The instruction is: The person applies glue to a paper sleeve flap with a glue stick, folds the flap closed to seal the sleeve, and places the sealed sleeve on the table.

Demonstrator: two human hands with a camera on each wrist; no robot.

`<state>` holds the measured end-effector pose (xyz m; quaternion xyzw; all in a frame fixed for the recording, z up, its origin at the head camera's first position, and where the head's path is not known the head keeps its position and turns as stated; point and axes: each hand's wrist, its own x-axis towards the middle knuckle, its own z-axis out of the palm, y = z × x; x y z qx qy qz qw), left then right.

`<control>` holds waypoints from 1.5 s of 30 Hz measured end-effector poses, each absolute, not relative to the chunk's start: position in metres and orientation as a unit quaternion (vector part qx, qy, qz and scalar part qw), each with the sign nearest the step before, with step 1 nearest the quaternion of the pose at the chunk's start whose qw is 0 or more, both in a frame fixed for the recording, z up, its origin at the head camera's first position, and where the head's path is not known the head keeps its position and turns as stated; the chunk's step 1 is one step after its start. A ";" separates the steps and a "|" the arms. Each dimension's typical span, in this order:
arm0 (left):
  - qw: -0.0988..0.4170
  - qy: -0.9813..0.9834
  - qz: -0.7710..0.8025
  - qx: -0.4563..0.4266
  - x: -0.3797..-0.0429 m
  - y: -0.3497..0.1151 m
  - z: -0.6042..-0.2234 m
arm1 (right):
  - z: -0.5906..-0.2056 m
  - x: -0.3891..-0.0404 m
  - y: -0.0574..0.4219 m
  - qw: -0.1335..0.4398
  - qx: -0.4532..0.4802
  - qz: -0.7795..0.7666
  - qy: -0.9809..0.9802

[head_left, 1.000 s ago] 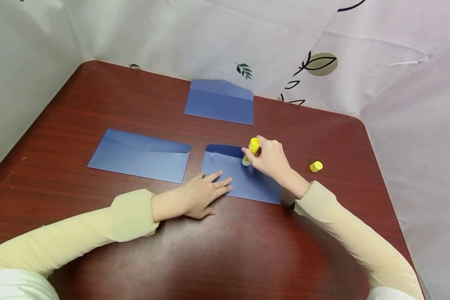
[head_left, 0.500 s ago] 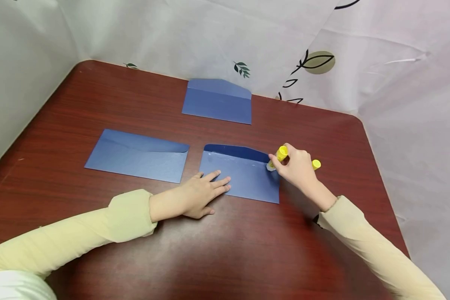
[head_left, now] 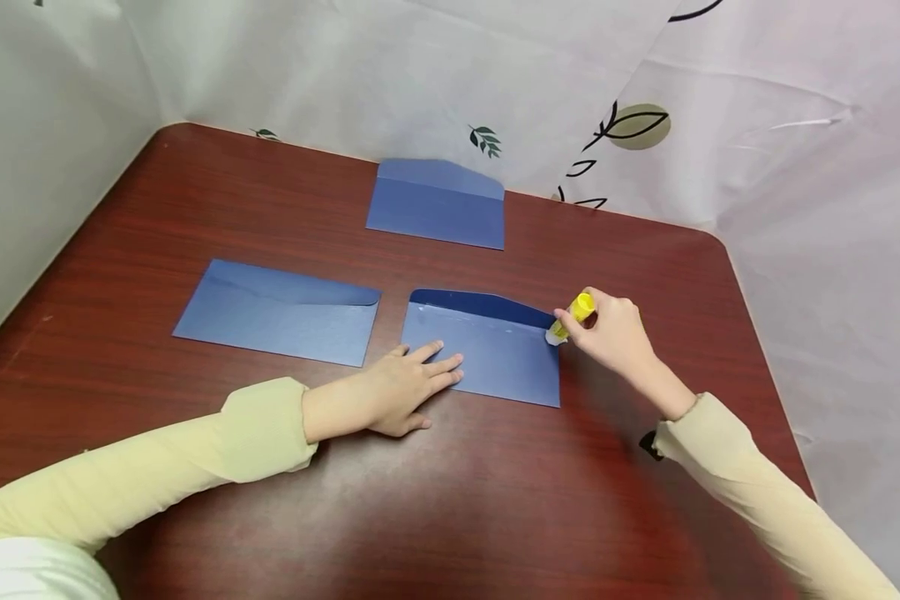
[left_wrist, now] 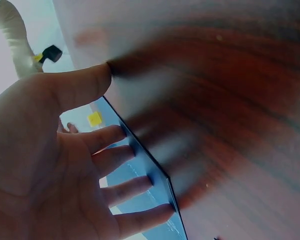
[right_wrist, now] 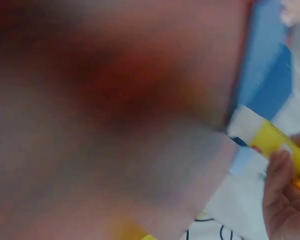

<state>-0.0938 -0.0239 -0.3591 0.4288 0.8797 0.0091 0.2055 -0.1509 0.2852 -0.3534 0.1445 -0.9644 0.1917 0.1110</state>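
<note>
My right hand (head_left: 613,335) pinches a yellow glue stick (head_left: 582,307) between thumb and fingers, tilted, its white end at the right edge of a blue envelope (head_left: 506,358). In the right wrist view that white end of the glue stick (right_wrist: 277,142) meets the envelope's edge. The envelope's darker flap (head_left: 480,304) is unfolded away from me, and whitish glue streaks run along just below the fold. With spread, straight fingers, my left hand (head_left: 405,392) rests on the envelope's near left part. The left wrist view shows those fingertips (left_wrist: 162,212) at the envelope's lower edge.
A second blue envelope (head_left: 277,321) lies at the left with its flap folded down. Near the back edge of the reddish-brown table (head_left: 450,500) is a third envelope (head_left: 437,208), flap unfolded. Patterned white cloth (head_left: 390,75) hangs behind the table.
My right hand has slid the glue stick rightward along the envelope to its right edge. The yellow cap at the right has become hidden behind that hand. My left hand has stayed put.
</note>
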 end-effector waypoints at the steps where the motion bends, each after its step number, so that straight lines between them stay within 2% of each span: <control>1: 0.206 0.880 0.009 0.428 -0.094 -0.024 -0.359 | -0.350 -0.154 0.285 0.108 0.143 0.194 -0.965; 4: 0.205 0.881 0.008 0.427 -0.094 -0.025 -0.359 | -0.340 -0.164 0.275 0.125 0.155 0.203 -0.959; 8: 0.209 0.881 0.002 0.425 -0.094 -0.027 -0.358 | -0.339 -0.172 0.238 0.154 0.219 0.248 -0.931; 13: 0.203 0.879 -0.005 0.431 -0.094 -0.026 -0.358 | -0.347 -0.177 0.179 0.097 0.297 0.304 -0.900; 19: 0.197 0.878 -0.014 0.436 -0.095 -0.023 -0.358 | -0.357 -0.184 0.135 0.036 0.313 0.270 -0.910; 30: 0.195 0.879 -0.017 0.435 -0.095 -0.024 -0.358 | -0.368 -0.187 0.122 0.056 0.315 0.262 -0.910; 39: 0.197 0.880 -0.009 0.432 -0.094 -0.025 -0.358 | -0.364 -0.183 0.118 0.023 0.335 0.259 -0.906; 45: 0.193 0.880 -0.007 0.434 -0.095 -0.024 -0.359 | -0.364 -0.184 0.130 0.001 0.313 0.271 -0.910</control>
